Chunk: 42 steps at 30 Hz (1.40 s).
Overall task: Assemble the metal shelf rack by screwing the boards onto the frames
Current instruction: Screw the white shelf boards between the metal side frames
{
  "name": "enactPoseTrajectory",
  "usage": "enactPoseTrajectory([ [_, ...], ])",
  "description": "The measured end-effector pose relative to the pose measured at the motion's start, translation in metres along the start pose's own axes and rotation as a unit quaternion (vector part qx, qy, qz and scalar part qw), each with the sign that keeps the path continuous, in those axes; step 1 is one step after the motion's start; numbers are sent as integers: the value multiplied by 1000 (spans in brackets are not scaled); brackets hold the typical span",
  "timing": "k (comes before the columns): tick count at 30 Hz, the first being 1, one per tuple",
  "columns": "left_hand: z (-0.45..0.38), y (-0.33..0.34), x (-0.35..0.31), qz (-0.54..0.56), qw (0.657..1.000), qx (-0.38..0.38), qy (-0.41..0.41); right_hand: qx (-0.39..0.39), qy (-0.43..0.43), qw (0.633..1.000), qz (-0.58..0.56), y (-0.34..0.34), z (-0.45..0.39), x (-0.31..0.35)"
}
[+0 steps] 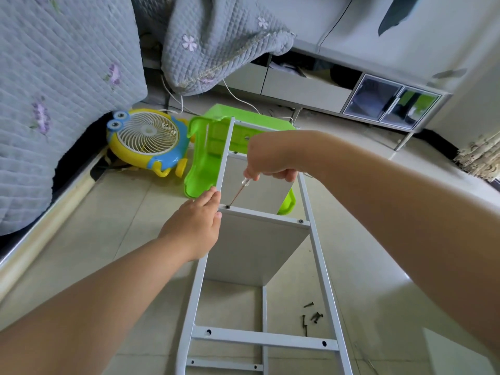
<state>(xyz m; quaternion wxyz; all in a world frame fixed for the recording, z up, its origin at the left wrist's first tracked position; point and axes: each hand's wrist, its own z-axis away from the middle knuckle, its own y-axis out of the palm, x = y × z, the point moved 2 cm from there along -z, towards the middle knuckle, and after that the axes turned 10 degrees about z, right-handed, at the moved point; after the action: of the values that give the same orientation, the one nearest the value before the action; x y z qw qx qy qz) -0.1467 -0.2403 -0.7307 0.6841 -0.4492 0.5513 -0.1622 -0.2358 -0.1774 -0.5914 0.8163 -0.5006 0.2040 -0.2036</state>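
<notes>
Grey metal frame [319,255] lies across the floor, far end propped on a green stool [201,169] tipped on its side. Two boards stand edge-up under its crossbars; the nearer board [251,250] hangs below the middle crossbar [263,215].

Right hand [266,161] grips the screwdriver [239,191], fingers curled round the handle. Tip sits in a screw [227,206] at the left end of that crossbar. A second screw [301,221] shows at the right end.

Left hand [197,223] is flat against the frame's left rail just beside the screw, fingers straight and together.

Loose screws [311,316] lie on the tile between the rails, near the right one. The near crossbar [263,338] has open holes.

A yellow-blue fan [147,140] lies left of the stool, near the quilt-covered bed [54,90]. Low cabinet [378,101] along the far wall.
</notes>
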Motion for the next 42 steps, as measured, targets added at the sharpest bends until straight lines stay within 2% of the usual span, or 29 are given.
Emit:
enactPoseTrajectory([
  [1,0,0,0,1,1000,1,-2,5,1,1000,-2,-1,0,1],
  [3,1,0,0,5,1000,3,-7,-23,-27,994,100,1,3,6],
  [6,1,0,-1,7,1000,1,-9,-104,-96,939,312,5,13,13],
  [8,1,1,0,12,1000,0,-11,-127,-139,902,389,7,18,15],
  [9,1,2,0,17,1000,-2,-10,-130,-150,894,401,8,20,15],
  [11,1,3,2,35,999,-7,-10,-127,-137,910,371,8,18,19],
  [13,1,4,3,53,998,-12,-10,-91,-90,952,277,6,12,23],
  [15,1,5,4,60,998,-16,-12,-18,-22,989,144,3,1,19],
  [17,2,6,5,64,998,-17,-14,50,46,996,57,1,-5,11],
  [19,3,6,6,70,997,-15,-14,53,38,994,84,2,-2,11],
  [21,3,6,5,72,997,-12,-16,2,-29,986,166,7,5,20],
  [25,2,5,3,71,997,-16,-13,-71,-122,939,313,8,17,26],
  [27,2,5,4,70,997,-15,-14,-96,-137,922,350,4,17,23],
  [29,1,7,6,87,996,-15,-14,-103,-141,928,330,4,15,22],
  [31,1,9,6,119,993,-11,-17,-65,-105,959,254,6,9,16],
  [33,0,10,7,124,992,-13,-16,13,-29,995,95,7,-1,5],
  [35,0,11,8,124,992,-16,-17,70,48,995,-56,8,-7,-4],
  [37,-1,12,9,121,992,-14,-17,79,75,988,-111,10,-11,-9],
  [39,-3,11,9,118,993,-15,-16,63,64,993,-75,12,-11,-3],
  [41,-5,12,8,122,992,-12,-18,36,11,997,67,14,-4,6],
  [42,-6,11,8,124,992,-10,-17,3,-23,987,157,14,0,10],
])
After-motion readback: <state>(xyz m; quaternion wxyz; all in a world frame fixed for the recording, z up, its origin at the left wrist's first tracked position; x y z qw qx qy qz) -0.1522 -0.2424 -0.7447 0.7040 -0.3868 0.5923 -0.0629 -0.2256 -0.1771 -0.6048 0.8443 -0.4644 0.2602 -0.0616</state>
